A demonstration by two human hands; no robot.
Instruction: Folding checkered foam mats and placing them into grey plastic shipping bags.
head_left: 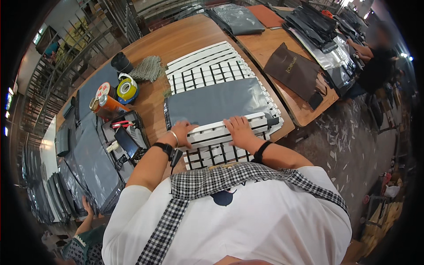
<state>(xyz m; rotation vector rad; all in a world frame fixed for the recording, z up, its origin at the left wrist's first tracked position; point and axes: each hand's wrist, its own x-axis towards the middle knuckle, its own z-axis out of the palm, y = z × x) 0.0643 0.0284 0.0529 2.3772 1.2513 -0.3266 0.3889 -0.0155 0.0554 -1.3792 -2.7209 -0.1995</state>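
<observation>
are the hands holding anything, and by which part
The left hand is at the left end of a white, black-lined bundle; the right hand is over its far edge, right of centre. Whether they grip or press cannot be told.

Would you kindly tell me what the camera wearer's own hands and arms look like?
The left hand and right hand are ungloved. A thin pale bangle and a black watch-like band circle the left wrist; a dark wristband circles the right one. The white sleeves are short, leaving the forearms bare.

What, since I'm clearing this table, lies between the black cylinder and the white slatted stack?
A grey knitted cloth lies there, seen in the head view.
</observation>
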